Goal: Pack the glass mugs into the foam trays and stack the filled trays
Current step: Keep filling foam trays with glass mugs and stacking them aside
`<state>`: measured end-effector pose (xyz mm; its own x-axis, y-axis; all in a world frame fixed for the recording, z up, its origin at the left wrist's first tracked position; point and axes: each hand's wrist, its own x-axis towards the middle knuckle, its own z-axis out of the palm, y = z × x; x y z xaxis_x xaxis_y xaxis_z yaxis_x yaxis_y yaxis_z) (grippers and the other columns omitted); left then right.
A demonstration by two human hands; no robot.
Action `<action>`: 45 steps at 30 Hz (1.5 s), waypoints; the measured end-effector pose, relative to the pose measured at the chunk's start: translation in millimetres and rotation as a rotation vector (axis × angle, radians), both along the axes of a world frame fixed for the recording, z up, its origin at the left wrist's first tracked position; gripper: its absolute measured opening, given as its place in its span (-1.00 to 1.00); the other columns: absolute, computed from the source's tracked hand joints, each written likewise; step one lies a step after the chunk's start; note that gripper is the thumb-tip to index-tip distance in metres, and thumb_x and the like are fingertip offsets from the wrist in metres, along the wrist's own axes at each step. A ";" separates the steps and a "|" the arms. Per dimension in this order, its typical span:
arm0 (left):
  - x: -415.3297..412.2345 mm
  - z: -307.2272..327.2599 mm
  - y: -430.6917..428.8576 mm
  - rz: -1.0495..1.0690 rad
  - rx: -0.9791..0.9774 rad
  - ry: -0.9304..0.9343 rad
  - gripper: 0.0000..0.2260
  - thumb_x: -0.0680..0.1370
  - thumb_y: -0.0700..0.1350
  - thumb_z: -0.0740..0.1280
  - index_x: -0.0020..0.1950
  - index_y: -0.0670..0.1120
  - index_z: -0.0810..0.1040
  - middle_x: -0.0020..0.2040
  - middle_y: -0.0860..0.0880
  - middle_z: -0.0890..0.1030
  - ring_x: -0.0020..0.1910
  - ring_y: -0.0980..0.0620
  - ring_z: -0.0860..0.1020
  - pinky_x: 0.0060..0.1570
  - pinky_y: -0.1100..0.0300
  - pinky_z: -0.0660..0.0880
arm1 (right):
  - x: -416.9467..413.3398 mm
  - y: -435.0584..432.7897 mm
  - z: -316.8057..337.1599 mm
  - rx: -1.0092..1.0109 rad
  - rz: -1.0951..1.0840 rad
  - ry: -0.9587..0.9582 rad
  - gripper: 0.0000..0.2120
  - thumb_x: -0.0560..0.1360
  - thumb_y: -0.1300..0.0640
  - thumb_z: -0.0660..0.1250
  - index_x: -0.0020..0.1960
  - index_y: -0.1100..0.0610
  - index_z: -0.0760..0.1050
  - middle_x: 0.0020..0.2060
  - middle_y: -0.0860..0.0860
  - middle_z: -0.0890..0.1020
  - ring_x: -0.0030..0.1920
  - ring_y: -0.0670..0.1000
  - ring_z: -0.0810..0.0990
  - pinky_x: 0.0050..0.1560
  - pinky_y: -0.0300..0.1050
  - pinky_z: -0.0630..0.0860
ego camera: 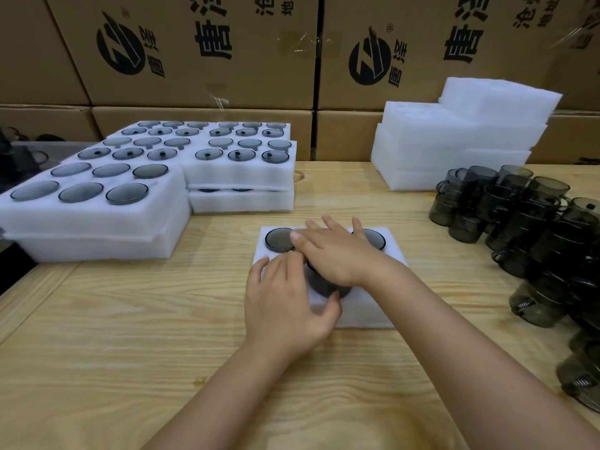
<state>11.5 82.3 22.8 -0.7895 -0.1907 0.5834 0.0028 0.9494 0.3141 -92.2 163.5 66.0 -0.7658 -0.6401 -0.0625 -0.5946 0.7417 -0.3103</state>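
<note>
In the middle of the wooden table (130, 319) lies a white foam tray (363, 316), and both hands are over it. A dark glass mug (324, 285) stands in the near part of this tray, in the middle, and it sticks up out of the foam. The left hand (285, 297) is curled around the mug from the left and near sides, with its thumb touching the glass. The right hand (337, 251) lies flat on top of the mug with its fingers straight and spread out, so it is not gripping anything. Two more mugs sit low in the far row of the tray: a far-left mug (280, 240), and a far-right mug (375, 238) that is partly hidden by the right hand. On the left side of the table are stacks of filled trays (97, 222) with round dark glass showing in their holes, and there are more filled stacks (240, 177) farther back. On the far right is a pile of empty foam trays (454, 141). Near them, along the right edge of the table, is a big heap of loose mugs (519, 219) all bunched together. Behind the table is a wall of brown cardboard boxes (194, 50) with black print on them.
</note>
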 end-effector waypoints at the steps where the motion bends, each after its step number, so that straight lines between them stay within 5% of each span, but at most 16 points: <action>1: 0.4 -1.4 0.6 -0.005 -0.004 -0.008 -0.50 0.34 0.19 0.19 0.00 -0.18 0.56 -0.13 0.00 0.61 -0.11 -0.07 0.60 0.12 -0.04 0.48 | 0.0 2.5 -2.5 -0.002 0.006 -0.018 -0.49 0.59 -0.19 -0.26 0.45 -0.17 0.19 0.53 -0.08 0.03 0.52 -0.03 -0.14 0.38 0.23 -0.40; 6: 2.2 -4.3 2.3 -0.068 0.030 0.056 -0.49 0.33 0.08 0.17 0.11 -0.23 0.55 0.01 -0.07 0.60 0.00 -0.13 0.57 0.20 0.01 0.40 | 5.9 9.5 -9.3 -0.025 -0.002 -0.030 -0.53 0.62 -0.12 -0.28 0.49 -0.21 0.08 0.53 -0.13 -0.03 0.52 -0.06 -0.13 0.39 0.21 -0.41; 10: 2.0 3.2 2.3 -0.119 0.342 0.176 -0.51 0.41 0.03 0.14 0.24 -0.22 0.45 0.19 -0.03 0.53 0.12 -0.05 0.51 0.16 0.11 0.35 | 12.6 10.8 -16.9 0.141 0.029 0.113 -0.52 0.62 -0.11 -0.25 0.53 -0.15 -0.18 0.52 -0.15 -0.20 0.51 -0.02 -0.28 0.39 0.27 -0.39; 15: 0.7 -2.8 7.6 -0.111 -0.012 -0.013 -0.46 0.54 0.08 0.01 0.34 -0.19 0.50 0.33 -0.07 0.52 0.35 0.00 0.45 0.36 0.01 0.18 | 13.7 10.6 -16.0 0.291 0.065 0.144 -0.26 0.54 -0.23 0.05 0.50 -0.10 -0.34 0.49 -0.12 -0.34 0.50 0.05 -0.34 0.39 0.34 -0.32; 25: -0.8 -2.1 7.4 -0.050 -0.046 0.021 -0.44 0.54 0.10 0.03 0.35 -0.23 0.47 0.35 -0.12 0.49 0.30 -0.04 0.50 0.28 -0.03 0.42 | 9.0 11.4 -12.8 0.173 0.064 0.079 -0.44 0.60 -0.10 -0.06 0.53 -0.12 -0.20 0.52 -0.12 -0.23 0.52 0.04 -0.24 0.43 0.29 -0.16; 32: -1.4 -6.8 3.0 -0.043 -0.153 0.011 -0.45 0.55 0.11 0.01 0.31 -0.19 0.53 0.32 -0.13 0.53 0.28 -0.15 0.51 0.21 -0.09 0.46 | 9.9 0.7 -24.8 0.271 -0.074 0.193 -0.33 0.56 -0.25 -0.04 0.47 -0.17 -0.40 0.49 -0.09 -0.36 0.46 0.08 -0.42 0.35 0.36 -0.38; 36: -1.0 -7.5 2.1 -0.059 -0.180 0.034 -0.47 0.55 0.12 0.04 0.31 -0.17 0.53 0.31 -0.11 0.54 0.27 -0.12 0.53 0.20 -0.09 0.47 | 11.5 8.8 -22.7 0.121 -0.013 0.132 -0.38 0.58 -0.16 0.01 0.54 -0.03 -0.15 0.54 -0.04 -0.16 0.51 0.06 -0.28 0.45 0.20 -0.24; 40: -1.6 -9.9 -0.4 -0.057 -0.192 0.082 -0.51 0.54 0.11 0.10 0.27 -0.17 0.56 0.21 -0.09 0.61 0.19 -0.06 0.58 0.13 -0.07 0.50 | 31.3 31.1 -8.5 -0.665 -0.118 0.026 -0.66 0.57 0.22 0.18 0.33 0.11 0.41 0.34 -0.02 0.43 0.40 -0.04 0.25 0.43 -0.09 0.14; 45: -3.0 -14.4 -1.4 -0.036 -0.243 0.128 -0.57 0.53 0.08 0.15 0.13 -0.17 0.63 0.08 -0.07 0.67 0.09 -0.06 0.63 0.08 -0.03 0.53 | 64.6 101.7 -13.1 -0.489 -0.338 0.585 -0.72 0.53 0.13 0.20 0.18 0.17 0.54 0.20 0.08 0.56 0.35 0.17 0.37 0.38 0.15 0.14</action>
